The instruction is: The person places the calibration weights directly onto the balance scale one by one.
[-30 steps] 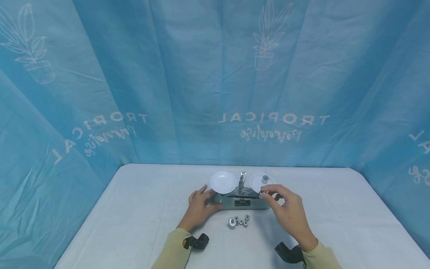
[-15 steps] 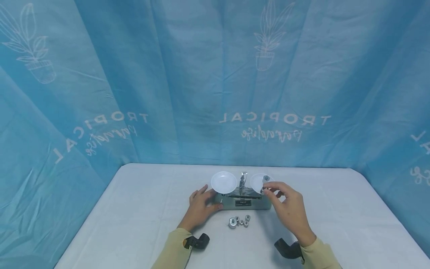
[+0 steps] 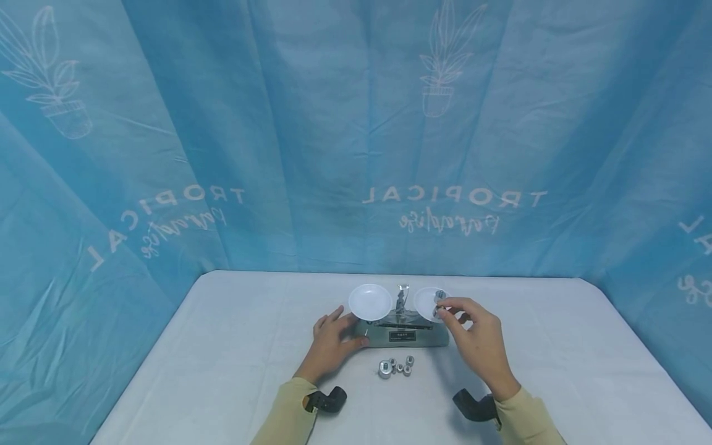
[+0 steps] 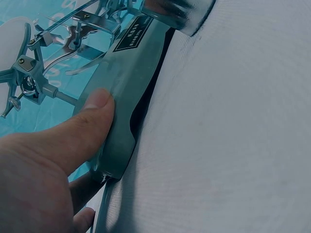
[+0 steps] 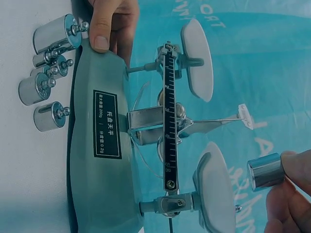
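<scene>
Above the right pan (image 5: 214, 194), my right hand (image 3: 478, 337) pinches a small metal weight (image 5: 265, 171): dense, smooth, slippery, best held by its sides. My left hand (image 3: 330, 340), fingers relaxed, steadies the scale's base (image 4: 126, 92).

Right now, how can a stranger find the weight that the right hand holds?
Find the balance scale on the white table. Over its right pan the right hand pinches one metal weight. It alone is in the air; the loose weights stand on the table before the scale.
</scene>
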